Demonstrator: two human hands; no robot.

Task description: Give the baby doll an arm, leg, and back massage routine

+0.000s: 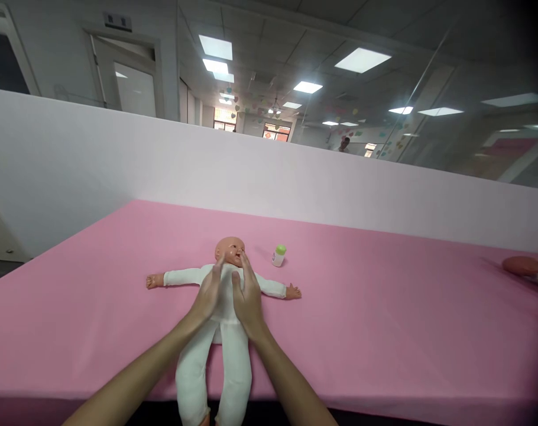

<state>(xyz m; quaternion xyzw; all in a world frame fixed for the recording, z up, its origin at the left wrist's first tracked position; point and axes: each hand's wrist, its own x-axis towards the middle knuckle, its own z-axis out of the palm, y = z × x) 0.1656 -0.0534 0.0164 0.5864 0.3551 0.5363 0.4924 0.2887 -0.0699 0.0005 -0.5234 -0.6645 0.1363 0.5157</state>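
A baby doll (227, 305) with a white cloth body lies face up on a pink-covered table (375, 319), arms spread wide and legs toward me. Over the left side of its chest is my left hand (207, 291), palm turned inward and fingers stretched. My right hand (248, 294) faces it over the other side, fingers pointing to the doll's chin and thumb held apart. Neither hand grips anything; whether the palms touch the doll's body is hard to tell. Beyond the doll's outstretched right-side arm stands a small bottle (278, 255) with a green cap.
Another doll (524, 266), partly cut off, lies at the table's far right. A low white partition wall (269, 177) runs along the back, with glass above it. Through the glass a person (344, 144) shows far off. A door (127, 77) is at the upper left.
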